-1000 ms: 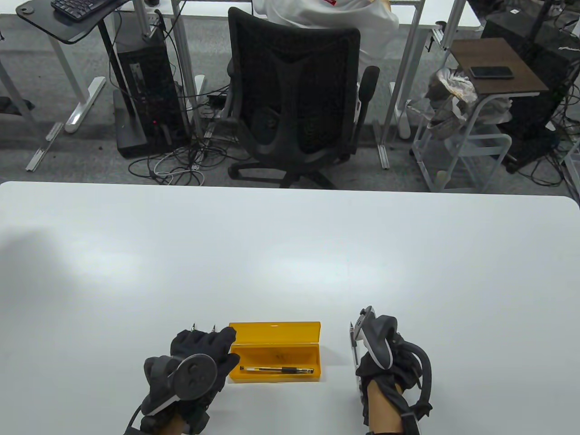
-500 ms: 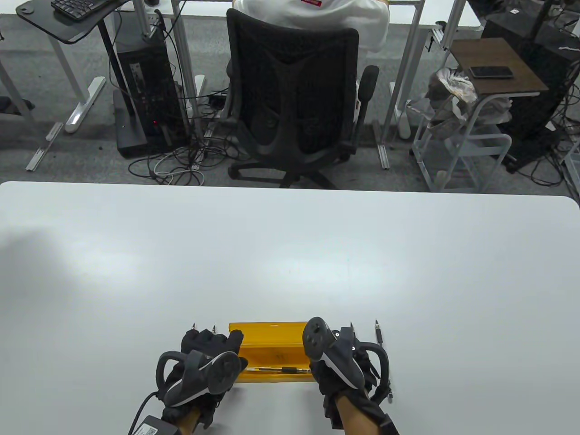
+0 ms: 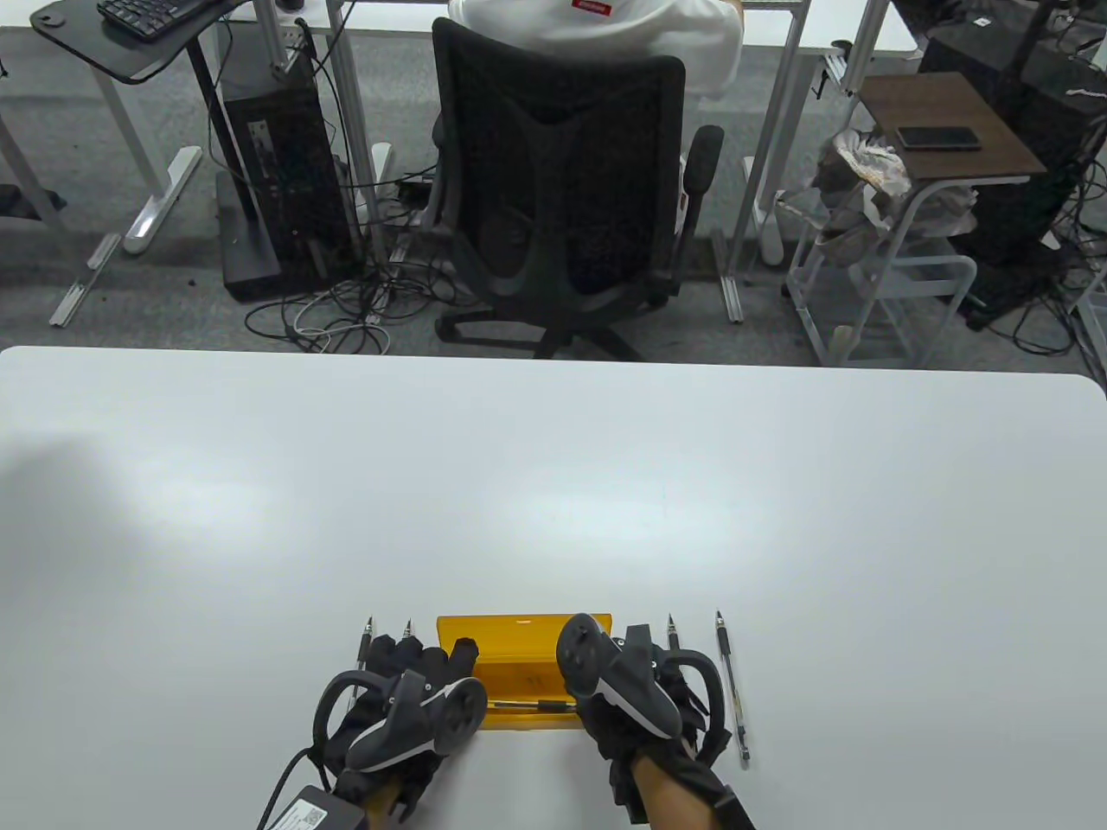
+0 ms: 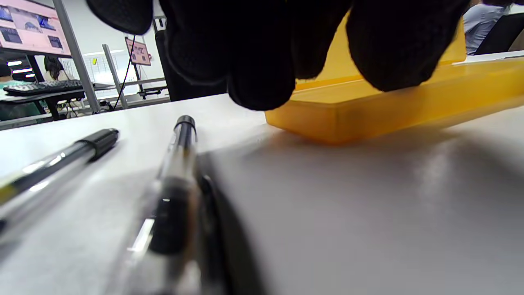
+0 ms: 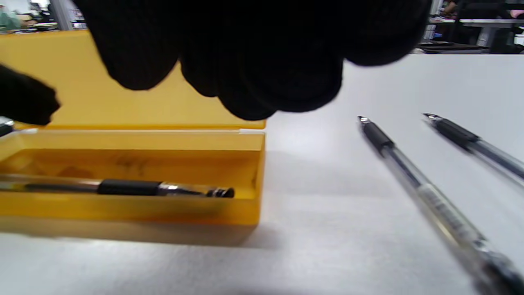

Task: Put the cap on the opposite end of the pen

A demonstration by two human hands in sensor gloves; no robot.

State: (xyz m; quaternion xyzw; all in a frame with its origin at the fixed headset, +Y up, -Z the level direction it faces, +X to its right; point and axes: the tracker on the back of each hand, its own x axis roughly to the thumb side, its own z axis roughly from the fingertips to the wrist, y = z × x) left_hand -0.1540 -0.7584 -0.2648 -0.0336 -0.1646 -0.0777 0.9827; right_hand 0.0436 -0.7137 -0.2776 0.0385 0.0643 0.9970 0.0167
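An open yellow pen case [image 3: 519, 635] lies near the table's front edge. A pen [image 3: 527, 706] with a black grip lies inside it and shows in the right wrist view [image 5: 123, 187]. My left hand [image 3: 432, 661] is over the case's left end, fingers hanging just above the case wall [image 4: 368, 114], holding nothing. My right hand [image 3: 636, 692] hovers over the case's right end [image 5: 249, 164], fingers bunched and empty. Two pens [image 4: 180, 164] [image 4: 61, 159] lie on the table left of the case. Two more [image 5: 409, 172] [image 5: 475, 143] lie to its right.
The white table [image 3: 553, 484] stretches far behind the case. The right-hand pens [image 3: 732, 692] [image 3: 672, 635] lie lengthwise, tips pointing away; the left pair show only their tips [image 3: 369, 627] [image 3: 407, 629] past my left hand. An office chair [image 3: 562, 190] stands beyond the table.
My right hand has moved left from beside the case to over its right end, uncovering the two pens on the right. My left hand has shifted right, over the case's left end.
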